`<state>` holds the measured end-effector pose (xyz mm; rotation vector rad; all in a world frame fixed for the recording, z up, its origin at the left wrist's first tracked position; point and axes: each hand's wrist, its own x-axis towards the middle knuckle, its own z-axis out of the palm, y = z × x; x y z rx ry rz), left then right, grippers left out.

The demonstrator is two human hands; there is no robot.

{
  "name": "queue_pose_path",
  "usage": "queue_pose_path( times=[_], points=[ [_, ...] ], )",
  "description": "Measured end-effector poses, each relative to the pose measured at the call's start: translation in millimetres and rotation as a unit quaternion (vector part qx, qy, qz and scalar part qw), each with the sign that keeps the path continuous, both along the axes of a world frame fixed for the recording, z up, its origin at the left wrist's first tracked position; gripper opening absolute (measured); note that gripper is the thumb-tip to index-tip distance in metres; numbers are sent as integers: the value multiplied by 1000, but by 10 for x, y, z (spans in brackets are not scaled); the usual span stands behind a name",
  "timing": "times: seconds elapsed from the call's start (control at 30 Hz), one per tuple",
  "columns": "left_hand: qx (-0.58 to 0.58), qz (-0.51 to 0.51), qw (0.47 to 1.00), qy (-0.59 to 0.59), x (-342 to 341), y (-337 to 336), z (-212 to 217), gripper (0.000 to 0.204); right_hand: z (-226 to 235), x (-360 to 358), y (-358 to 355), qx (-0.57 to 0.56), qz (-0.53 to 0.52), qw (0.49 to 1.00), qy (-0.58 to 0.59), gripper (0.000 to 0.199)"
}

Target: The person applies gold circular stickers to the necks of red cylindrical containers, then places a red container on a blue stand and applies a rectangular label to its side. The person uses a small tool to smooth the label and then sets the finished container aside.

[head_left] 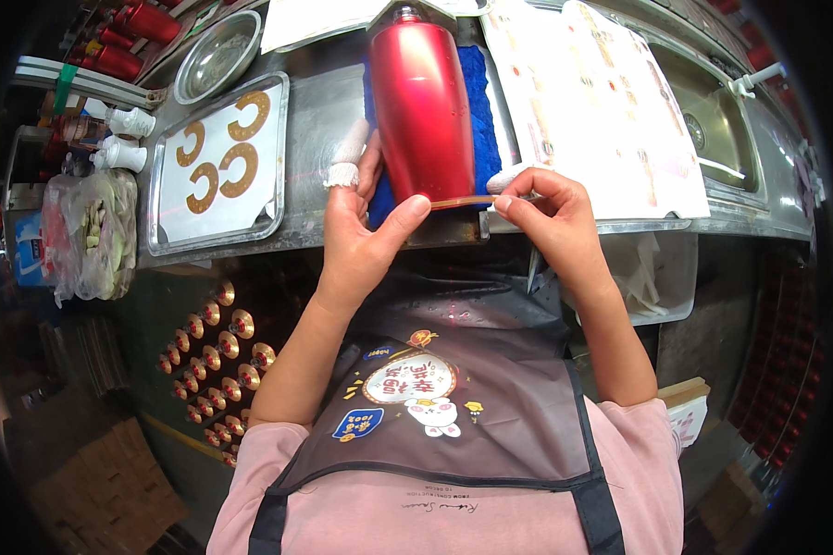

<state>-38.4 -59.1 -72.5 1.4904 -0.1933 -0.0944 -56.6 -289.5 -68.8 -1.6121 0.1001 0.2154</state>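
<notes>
A large glossy red bottle (pixel 424 102) lies on a blue cloth (pixel 478 79), its neck pointing away from me and its base toward me. Across the base runs a thin brown-gold strip (pixel 463 201). My left hand (pixel 356 236) is beside the bottle's left side, its thumb pressed at the strip's left end. White wrapping covers one of its fingers, which reaches forward along the bottle. With thumb and finger, my right hand (pixel 560 217) pinches the strip's right end; a finger there also has a white cover. The strip's ends are partly hidden by my fingertips.
Left of the bottle stands a metal tray (pixel 281 153) holding several gold C-shaped pieces (pixel 239 169) on white paper. Behind it is a metal bowl (pixel 217 55). Printed sheets (pixel 592 111) lie to the right, before a sink (pixel 722 139). Several gold-and-red pieces (pixel 241 324) stand low at left.
</notes>
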Motion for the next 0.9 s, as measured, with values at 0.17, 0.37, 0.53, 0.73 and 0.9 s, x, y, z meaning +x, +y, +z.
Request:
queue_pose_path(
  times=[0.17,0.37,0.53,0.73,0.9],
  points=[
    [-107,4,992,64,23,44,6,86,11,0,-1,-2,2,1000,2,8],
    [-4,7,1000,1,-13,-30,22,83,0,1,-5,-2,-2,1000,-9,8],
    [31,12,999,-22,-15,-40,1,84,-33,8,3,-5,-1,1000,-5,8],
    [58,48,995,-67,-64,-47,-62,81,-19,14,6,-8,10,1000,9,10],
    [292,45,918,-266,-215,99,23,44,26,1,-22,-10,-1,1000,-11,11]
  ],
)
